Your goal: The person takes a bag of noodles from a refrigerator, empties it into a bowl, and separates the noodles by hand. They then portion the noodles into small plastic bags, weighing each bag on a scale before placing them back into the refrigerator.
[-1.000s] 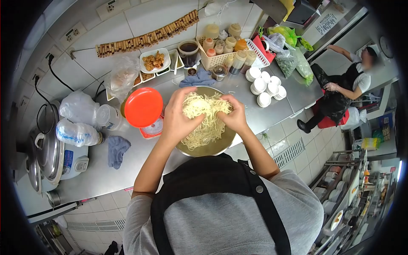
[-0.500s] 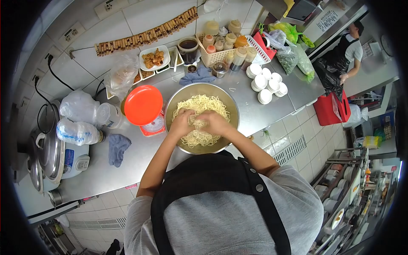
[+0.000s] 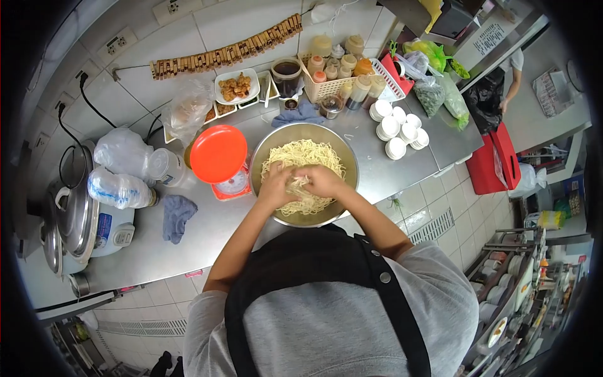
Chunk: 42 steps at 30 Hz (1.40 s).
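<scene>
A wide steel bowl (image 3: 353, 160) stands on the counter, holding a heap of pale yellow noodles (image 3: 306, 152). Both my hands are inside it, close together over the near half of the heap. My left hand (image 3: 276, 186) curls its fingers round a clump of noodles. From the other side, my right hand (image 3: 320, 181) closes on the same clump, with strands showing between the two palms. Some fingertips are hidden by the noodles. Just left of the bowl is a kitchen scale (image 3: 233, 184) with a round orange-red pan (image 3: 218, 153).
Behind the bowl lie a blue cloth (image 3: 298, 115) and a basket of sauce bottles (image 3: 331, 85). Stacked white cups (image 3: 396, 148) stand to the right. Another cloth (image 3: 179, 218) and a large cooker (image 3: 75, 213) are left. A co-worker (image 3: 496, 94) stands by a red bin (image 3: 496, 160).
My hands have drawn closer together and gathered a clump of noodles toward the near side of the bowl. The camera view has shifted slightly. The co-worker is now partly out of sight.
</scene>
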{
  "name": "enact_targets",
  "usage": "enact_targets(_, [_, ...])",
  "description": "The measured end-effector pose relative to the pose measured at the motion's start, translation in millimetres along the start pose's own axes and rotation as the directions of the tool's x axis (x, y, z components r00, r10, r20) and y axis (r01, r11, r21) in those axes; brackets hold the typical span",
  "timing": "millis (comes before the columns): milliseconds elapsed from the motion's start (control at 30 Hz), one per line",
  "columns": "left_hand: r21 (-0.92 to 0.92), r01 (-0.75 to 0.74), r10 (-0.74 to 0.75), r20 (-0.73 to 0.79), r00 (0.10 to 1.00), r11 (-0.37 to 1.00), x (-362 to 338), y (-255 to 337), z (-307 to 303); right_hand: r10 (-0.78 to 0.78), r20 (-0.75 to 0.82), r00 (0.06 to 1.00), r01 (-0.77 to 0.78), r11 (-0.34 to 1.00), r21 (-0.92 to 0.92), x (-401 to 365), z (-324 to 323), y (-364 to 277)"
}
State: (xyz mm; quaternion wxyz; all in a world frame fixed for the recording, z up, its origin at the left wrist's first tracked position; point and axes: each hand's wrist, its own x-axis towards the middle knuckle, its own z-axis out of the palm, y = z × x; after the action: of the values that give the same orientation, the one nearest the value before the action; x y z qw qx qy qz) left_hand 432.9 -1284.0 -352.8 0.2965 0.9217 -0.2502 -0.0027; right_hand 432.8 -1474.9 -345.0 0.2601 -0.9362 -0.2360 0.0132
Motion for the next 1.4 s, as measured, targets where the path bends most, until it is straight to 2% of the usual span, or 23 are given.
enact_targets(67, [-0.009, 0.07, -0.07, 0.009, 0.998, 0.998, 6.4, -4.3, 10.3, 0.046, -0.135, 0.99, 0.028, 0.865, 0.502, 8.8, -39.0, -18.8])
enact_targets(167, [-0.426, 0.154, -0.177, -0.014, 0.984, 0.892, 24.5, 7.9, -7.8, 0.144, -0.298, 0.944, 0.078, 0.779, 0.622, 14.5, -85.3, -10.8])
enact_targets(200, [-0.425, 0.152, -0.172, -0.009, 0.985, 0.893, 29.4, 21.2, -25.6, 0.15, -0.301, 0.942, 0.075, 0.778, 0.624, 15.2, -91.7, -7.2])
enact_targets(267, [-0.429, -0.026, -0.035, -0.134, 0.99, 0.903, 36.4, 46.1, -55.7, 0.272, -0.105, 0.957, -0.069, 0.561, 0.825, 14.3, -101.1, -0.3])
enact_targets(333, [-0.43, 0.056, -0.08, -0.038, 0.996, 0.901, 36.7, 56.1, -73.9, 0.254, -0.071, 0.964, -0.118, 0.657, 0.744, 10.1, -93.9, 18.6])
enact_targets(400, [-0.183, -0.018, 0.049, 0.163, 0.985, 0.983, 35.9, 29.6, -69.2, 0.534, 0.227, 0.814, -0.553, 0.595, 0.583, 10.7, -79.0, 39.0])
enact_targets(433, [-0.011, 0.029, -0.025, 0.251, 0.968, 1.0, 37.6, 16.7, -62.2, 0.71, 0.266, 0.651, -0.727, 0.485, 0.486, 11.5, -70.0, 43.1])
enact_targets(467, [-0.011, 0.028, -0.024, 0.25, 0.968, 1.0, 40.7, 9.8, -59.7, 0.71, 0.265, 0.652, -0.726, 0.486, 0.486, 13.9, -67.2, 36.5])
enact_targets(533, [-0.277, 0.285, -0.182, 0.342, 0.922, 0.918, 46.7, -2.6, -53.1, 0.78, 0.538, 0.32, -0.945, 0.301, 0.125, 16.6, -62.0, 22.3])
enact_targets(567, [-0.273, 0.287, -0.186, 0.344, 0.92, 0.918, 47.8, -14.0, -32.4, 0.778, 0.541, 0.321, -0.945, 0.301, 0.127, 10.2, -34.7, 35.7])
enact_targets(633, [-0.617, 0.532, -0.374, 0.378, 0.847, 0.58, 50.9, -31.9, 14.4, 0.45, 0.573, 0.685, -0.641, 0.0, 0.767, -0.9, 37.7, 79.3])
enact_targets(733, [-0.722, 0.549, -0.422, 0.38, 0.823, 0.421, 52.9, -9.4, 16.2, 0.514, 0.617, 0.595, -0.693, -0.061, 0.719, 3.6, 9.9, 51.7])
enact_targets(767, [-0.823, 0.522, -0.376, 0.421, 0.826, 0.225, 53.0, -8.3, 17.7, 0.47, 0.585, 0.661, -0.619, -0.1, 0.779, 1.1, 8.7, 50.3])
enact_targets(867, [-0.856, 0.49, -0.351, 0.413, 0.84, 0.165, 52.2, -1.6, 16.8, 0.445, 0.432, 0.785, -0.417, -0.137, 0.899, -0.5, 2.5, 47.0])
enact_targets(933, [-0.883, 0.45, -0.329, 0.389, 0.86, 0.132, 53.0, 3.2, 9.4, 0.475, 0.385, 0.791, -0.38, -0.11, 0.918, -2.7, -12.4, 43.0])
enact_targets(1000, [-0.92, 0.276, -0.232, 0.214, 0.949, 0.277, 49.0, 11.4, -10.8, 0.441, 0.154, 0.884, -0.243, 0.152, 0.958, -12.0, -18.2, 46.2])
enact_targets(1067, [-0.925, 0.307, -0.255, 0.248, 0.934, 0.223, 43.9, 13.6, -26.8, 0.451, 0.183, 0.874, -0.245, 0.083, 0.966, -15.0, -50.7, 23.5])
enact_targets(1133, [-0.976, 0.041, 0.004, 0.043, 0.999, 0.214, 42.9, 10.5, -40.0, 0.168, 0.075, 0.983, -0.094, 0.107, 0.99, -17.7, -60.2, 45.0])
enact_targets(1200, [-0.935, 0.005, 0.093, 0.04, 0.995, 0.354, 42.8, -13.5, -31.5, 0.15, 0.118, 0.982, -0.147, 0.202, 0.968, -19.9, -68.6, 58.1])
enact_targets(1267, [-0.744, 0.423, -0.053, 0.465, 0.884, 0.516, 37.9, -19.4, -32.7, 0.146, 0.399, 0.905, -0.421, 0.438, 0.795, -18.1, -71.0, 65.5])
enact_targets(1300, [-0.628, 0.53, -0.198, 0.521, 0.83, 0.57, 36.1, -12.8, -39.3, 0.199, 0.481, 0.854, -0.508, 0.519, 0.687, -14.2, -70.3, 66.3])
enact_targets(1333, [-0.628, 0.531, -0.198, 0.521, 0.83, 0.569, 36.2, -14.0, -37.7, 0.199, 0.482, 0.853, -0.509, 0.518, 0.687, -12.9, -68.2, 65.9])
enact_targets(1400, [-0.134, 0.375, -0.321, 0.308, 0.895, 0.917, 34.9, -19.8, -29.6, 0.581, 0.513, 0.632, -0.775, 0.485, 0.406, -6.3, -68.2, 47.2])
